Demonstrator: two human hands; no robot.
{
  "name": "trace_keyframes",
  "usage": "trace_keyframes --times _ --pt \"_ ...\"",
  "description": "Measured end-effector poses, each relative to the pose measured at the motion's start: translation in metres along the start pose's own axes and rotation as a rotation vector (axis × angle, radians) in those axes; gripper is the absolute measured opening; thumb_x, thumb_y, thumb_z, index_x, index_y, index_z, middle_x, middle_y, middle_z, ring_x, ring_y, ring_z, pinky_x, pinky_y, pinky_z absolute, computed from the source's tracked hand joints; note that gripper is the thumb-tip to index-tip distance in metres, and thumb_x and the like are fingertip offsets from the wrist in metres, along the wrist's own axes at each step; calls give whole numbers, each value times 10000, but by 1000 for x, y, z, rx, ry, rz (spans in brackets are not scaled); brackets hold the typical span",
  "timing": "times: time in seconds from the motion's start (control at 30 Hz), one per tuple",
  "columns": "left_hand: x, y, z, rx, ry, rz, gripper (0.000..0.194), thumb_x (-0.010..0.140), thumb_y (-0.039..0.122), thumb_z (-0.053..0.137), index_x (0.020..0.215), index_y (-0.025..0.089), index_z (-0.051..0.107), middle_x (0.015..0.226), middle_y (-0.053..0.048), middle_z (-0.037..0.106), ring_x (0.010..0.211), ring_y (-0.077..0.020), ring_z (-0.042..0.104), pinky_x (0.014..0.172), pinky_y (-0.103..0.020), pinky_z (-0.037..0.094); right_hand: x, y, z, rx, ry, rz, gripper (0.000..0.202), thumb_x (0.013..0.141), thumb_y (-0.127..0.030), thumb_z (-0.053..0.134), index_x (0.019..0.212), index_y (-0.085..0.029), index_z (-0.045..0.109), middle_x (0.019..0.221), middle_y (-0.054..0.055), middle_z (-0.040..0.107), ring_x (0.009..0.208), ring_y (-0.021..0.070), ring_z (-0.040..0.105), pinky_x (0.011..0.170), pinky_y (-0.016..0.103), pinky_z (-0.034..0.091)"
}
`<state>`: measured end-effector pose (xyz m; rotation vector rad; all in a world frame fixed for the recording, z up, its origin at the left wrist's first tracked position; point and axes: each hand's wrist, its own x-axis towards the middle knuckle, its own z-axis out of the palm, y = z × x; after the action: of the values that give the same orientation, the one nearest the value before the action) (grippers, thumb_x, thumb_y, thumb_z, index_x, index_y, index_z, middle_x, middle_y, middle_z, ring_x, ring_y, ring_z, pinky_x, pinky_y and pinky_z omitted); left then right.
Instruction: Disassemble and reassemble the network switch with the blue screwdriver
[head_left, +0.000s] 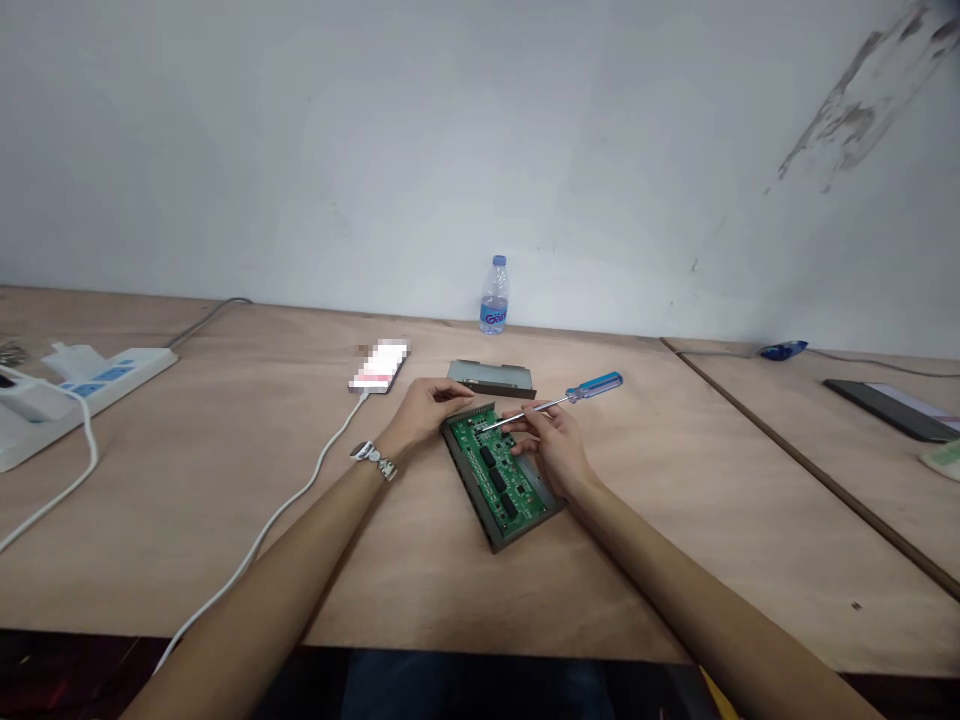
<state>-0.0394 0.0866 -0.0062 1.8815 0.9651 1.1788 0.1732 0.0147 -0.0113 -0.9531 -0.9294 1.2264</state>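
Observation:
A green circuit board [514, 478] with several black components sits in a dark metal frame, set at a slant on the table. My left hand [429, 408], with a silver watch [373, 459] at the wrist, is closed on the frame's far left corner. In my right hand [553, 445] is a screwdriver [595, 387] with a clear blue handle, held by its shaft between the fingers. The handle points up to the right, while the tip is at the far part of the board. Whether the tip sits in a screw is too small to tell.
Behind the board lies a metal cover plate [491, 377]. A plastic bottle [494, 297] stands by the wall. To the left are a phone [381, 366] on a white cable [307, 485] and a power strip [112, 385]. A dark flat device [889, 408] lies beyond the table seam [780, 455].

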Motion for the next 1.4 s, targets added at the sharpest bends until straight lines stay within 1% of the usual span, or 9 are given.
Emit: trace_keyframes --times 0.3,0.37,0.43,0.53,0.63,0.8,0.97,1.17,1.4 --pt "3 2 2 -133 89 -69 331 781 470 767 879 154 741 859 -78 760 814 -212 687 783 -342 531 0 1 0 21 12 0 388 718 -421 827 892 -204 556 900 85 780 731 221 742 449 245 560" --pt "3 -1 0 -151 104 -72 356 772 469 774 933 155 730 869 -85 766 828 -223 699 782 -347 535 0 1 0 22 9 6 387 719 -423 827 890 -206 556 898 82 780 739 222 744 451 243 561" --pt "4 -5 -3 -130 121 -76 378 772 459 774 998 161 718 893 -90 773 865 -242 715 797 -358 539 1 1 0 20 9 8 388 718 -426 826 889 -208 554 892 78 780 739 222 744 448 239 558" --pt "4 -10 -7 -30 126 -67 305 814 429 729 978 172 715 939 -92 776 907 -253 721 830 -367 535 1 1 0 19 10 7 393 714 -429 826 888 -205 553 886 81 779 741 222 742 446 239 559" --pt "4 -15 -10 110 110 -31 231 853 391 673 931 182 730 998 -90 765 938 -250 701 843 -370 527 0 0 1 21 9 14 394 713 -424 825 891 -202 554 882 83 777 735 221 740 448 241 563" --pt "4 -23 -11 325 65 45 168 816 330 692 883 200 776 1095 -96 701 1039 -259 634 904 -392 506 0 1 0 13 11 13 391 716 -427 825 888 -200 557 871 79 773 727 220 740 437 238 557" --pt "4 -28 -13 317 5 -9 147 801 273 678 863 180 773 1030 -90 680 937 -225 652 897 -381 514 1 1 0 12 3 8 399 708 -439 832 876 -198 561 858 77 771 714 222 740 429 240 556" --pt "4 -26 -16 276 -53 -36 211 822 277 667 971 166 768 1046 -97 710 946 -228 675 910 -373 526 1 1 0 12 5 5 395 694 -423 837 874 -195 569 841 68 769 688 211 735 426 237 555" --pt "9 -24 -12 405 -61 54 187 864 256 621 895 175 787 958 -93 724 881 -228 673 848 -363 519 0 1 0 5 12 5 371 707 -409 820 877 -197 569 858 79 770 708 220 736 439 248 559"
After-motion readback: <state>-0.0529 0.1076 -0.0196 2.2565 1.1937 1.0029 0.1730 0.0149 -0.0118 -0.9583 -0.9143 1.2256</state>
